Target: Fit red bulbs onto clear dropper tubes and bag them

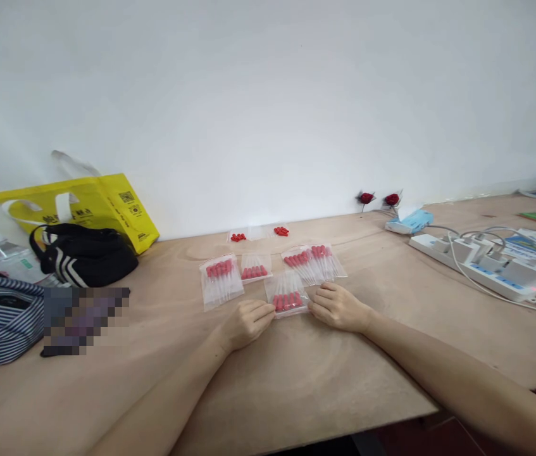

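Note:
A small clear zip bag point(287, 292) of red-tipped white sticks lies on the table in front of me, its red ends towards me. My left hand point(249, 322) is closed, with its fingertips pinching the bag's lower left corner. At the opposite lower corner, the curled fingers of my right hand point(338, 308) pinch the bag's edge. Beyond it lie similar bags: one at the left point(221, 282), a smaller bag point(255, 268) in the middle, and overlapping bags point(312, 263) at the right. Their red tips show through the plastic.
Near the wall lie two clear bags with small red pieces point(281, 232). A yellow bag point(82, 202), black pouch point(92, 253) and striped bag point(2, 320) stand at the left. At the right are a cabled power strip point(476, 269), a tissue pack point(409, 221) and two red roses point(367, 197).

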`<action>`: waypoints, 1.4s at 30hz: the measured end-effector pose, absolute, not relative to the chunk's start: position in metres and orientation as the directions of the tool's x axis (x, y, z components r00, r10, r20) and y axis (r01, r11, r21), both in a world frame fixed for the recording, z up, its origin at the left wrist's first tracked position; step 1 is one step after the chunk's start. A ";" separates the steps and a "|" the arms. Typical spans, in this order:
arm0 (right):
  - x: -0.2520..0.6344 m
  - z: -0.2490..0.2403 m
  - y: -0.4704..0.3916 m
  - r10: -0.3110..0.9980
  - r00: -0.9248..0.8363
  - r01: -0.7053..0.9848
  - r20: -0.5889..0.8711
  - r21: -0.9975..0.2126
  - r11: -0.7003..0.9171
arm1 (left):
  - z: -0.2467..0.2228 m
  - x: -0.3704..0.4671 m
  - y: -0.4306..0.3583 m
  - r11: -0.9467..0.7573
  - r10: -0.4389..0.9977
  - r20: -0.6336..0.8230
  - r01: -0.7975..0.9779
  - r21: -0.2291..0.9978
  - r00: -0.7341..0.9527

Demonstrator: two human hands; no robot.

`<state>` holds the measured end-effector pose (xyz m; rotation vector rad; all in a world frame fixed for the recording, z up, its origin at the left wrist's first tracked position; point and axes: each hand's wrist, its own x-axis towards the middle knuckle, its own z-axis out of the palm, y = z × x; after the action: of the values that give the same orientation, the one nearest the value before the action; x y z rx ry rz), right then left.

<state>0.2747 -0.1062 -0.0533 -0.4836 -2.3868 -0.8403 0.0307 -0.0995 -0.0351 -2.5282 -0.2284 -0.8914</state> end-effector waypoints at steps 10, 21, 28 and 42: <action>0.282 -0.052 -0.101 0.098 -0.789 0.453 0.607 0.466 0.760 | -0.039 0.024 -0.095 -0.882 0.048 0.654 0.339 -0.326 0.755; 0.279 -0.054 -0.101 0.112 -0.771 0.475 0.627 0.449 0.757 | -0.035 0.030 -0.096 -0.875 -0.030 0.637 0.288 -0.390 0.771; 0.275 -0.055 -0.099 0.115 -0.768 0.469 0.630 0.431 0.771 | -0.036 0.029 -0.096 -0.873 0.023 0.625 0.320 -0.369 0.781; 0.239 -0.058 -0.101 0.151 -0.701 0.527 0.697 0.364 0.768 | -0.038 0.032 -0.096 -0.876 0.071 0.618 0.345 -0.337 0.783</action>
<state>0.2391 -0.1008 -0.0584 -0.5038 -2.2915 -0.7323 0.0317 -0.0956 -0.0378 -2.5355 -0.3132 -0.8546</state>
